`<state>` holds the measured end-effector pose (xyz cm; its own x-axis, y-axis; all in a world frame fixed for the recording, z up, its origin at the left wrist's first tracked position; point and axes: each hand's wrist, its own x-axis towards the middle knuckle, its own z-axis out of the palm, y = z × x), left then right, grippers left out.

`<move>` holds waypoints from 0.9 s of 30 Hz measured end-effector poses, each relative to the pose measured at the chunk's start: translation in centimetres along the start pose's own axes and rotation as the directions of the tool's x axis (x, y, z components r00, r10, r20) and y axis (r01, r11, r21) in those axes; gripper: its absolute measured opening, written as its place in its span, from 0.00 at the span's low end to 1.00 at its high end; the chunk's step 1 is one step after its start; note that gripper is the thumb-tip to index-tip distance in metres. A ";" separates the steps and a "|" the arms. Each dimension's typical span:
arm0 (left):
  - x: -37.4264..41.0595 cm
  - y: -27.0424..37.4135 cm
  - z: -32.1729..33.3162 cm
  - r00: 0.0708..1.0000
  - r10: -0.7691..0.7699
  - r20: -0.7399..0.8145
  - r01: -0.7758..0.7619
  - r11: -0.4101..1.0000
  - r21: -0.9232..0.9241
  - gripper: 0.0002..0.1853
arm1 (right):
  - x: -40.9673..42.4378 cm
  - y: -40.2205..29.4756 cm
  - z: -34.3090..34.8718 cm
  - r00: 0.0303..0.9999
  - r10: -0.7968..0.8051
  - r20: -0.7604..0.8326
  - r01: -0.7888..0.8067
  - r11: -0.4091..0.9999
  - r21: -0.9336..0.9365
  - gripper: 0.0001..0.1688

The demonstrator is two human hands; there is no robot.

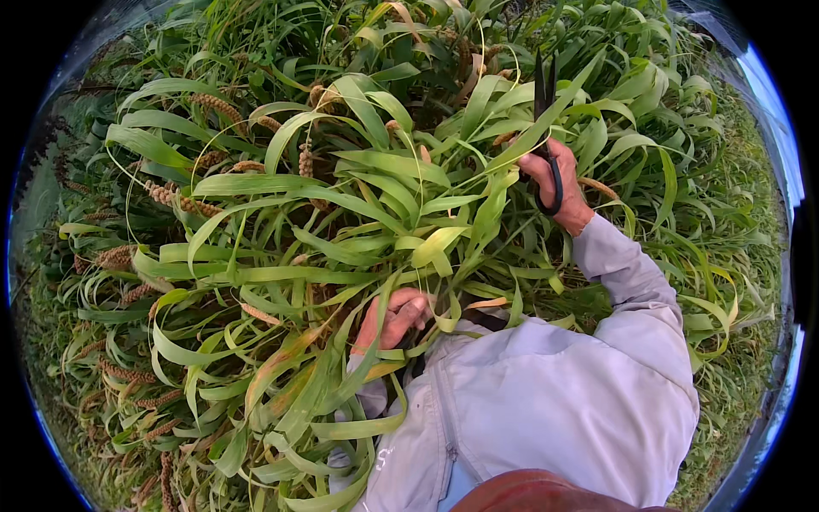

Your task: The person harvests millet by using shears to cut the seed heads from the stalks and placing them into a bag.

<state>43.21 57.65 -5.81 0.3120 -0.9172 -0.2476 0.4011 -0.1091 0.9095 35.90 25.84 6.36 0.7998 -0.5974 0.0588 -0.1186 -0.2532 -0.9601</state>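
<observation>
My right hand (555, 179) holds a pair of dark-handled scissors (545, 93) with the blades pointing away from me and a little apart; a long green leaf crosses in front of them. Low in front of my chest, my left hand (393, 318) has its fingers curled among leaves and thin stems; whether it grips one cannot be told. Long green leaves (256, 185) of millet-like plants surround both hands. Brown, knobbly seed heads hang at the left, such as one seed head (219, 109) and another (306, 159). An orange-brown seed head (598, 187) lies just right of my right wrist.
Dense foliage fills the space ahead and on both sides. More seed heads (118, 257) stick out at the far left. Yellowing leaves (281, 368) hang by my left forearm. Translucent sheeting (710, 29) shows at the upper right edge.
</observation>
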 end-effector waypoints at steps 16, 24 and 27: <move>27.8 21.5 -0.2 0.930 0.336 -0.147 -0.254 0.880 0.402 0.29 | 3.9 -2.6 -8.0 0.991 0.135 0.025 -0.128 0.975 -0.183 0.17; 29.7 25.0 -0.2 0.987 0.091 0.130 -0.095 0.995 0.025 0.27 | 7.0 -0.6 -8.7 0.876 0.390 0.285 -0.338 0.916 -0.215 0.21; 30.7 25.5 -1.2 0.971 0.103 0.214 -0.095 0.994 -0.050 0.27 | 7.8 -0.5 -9.4 0.865 0.389 0.316 -0.347 0.920 -0.181 0.19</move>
<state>64.10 27.16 9.34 0.1603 -0.9842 -0.0754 0.4121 -0.0027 0.9111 36.67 14.11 9.85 0.8320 -0.3748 -0.4090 -0.4934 -0.1630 -0.8544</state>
